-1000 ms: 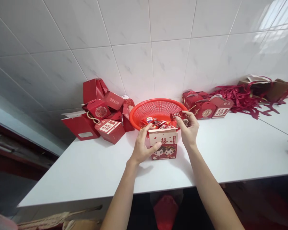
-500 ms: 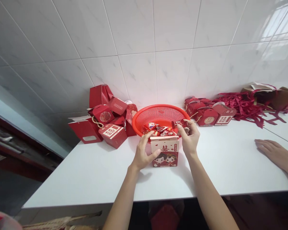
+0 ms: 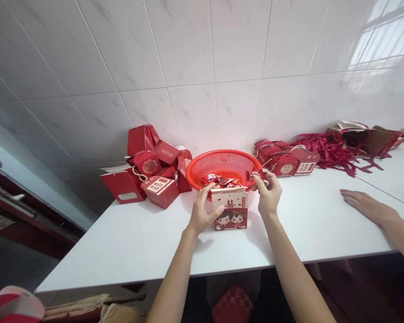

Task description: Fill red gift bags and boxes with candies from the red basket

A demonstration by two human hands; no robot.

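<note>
A red and cream candy box (image 3: 230, 211) with two cartoon figures stands upright on the white table, its top flap raised. My left hand (image 3: 204, 210) grips it by the left side, thumb on the front and fingers behind the edge. To the right of the box, my right hand (image 3: 268, 193) pinches a dark red wrapped candy (image 3: 255, 175) above the rim of the red plastic basket (image 3: 222, 157). More wrapped candies (image 3: 222, 181) lie in the basket, partly hidden behind the box.
Several red boxes (image 3: 160, 190) are heaped at the left by the tiled wall. Other red boxes (image 3: 286, 166) stand right of the basket, beside a pile of crimson ribbons (image 3: 326, 148). Another person's hand (image 3: 366, 204) rests on the table (image 3: 121, 251) at the right.
The view has shifted slightly. My right hand still holds candy, now a little farther from the box's top edge. My left hand keeps its grip on the box.
</note>
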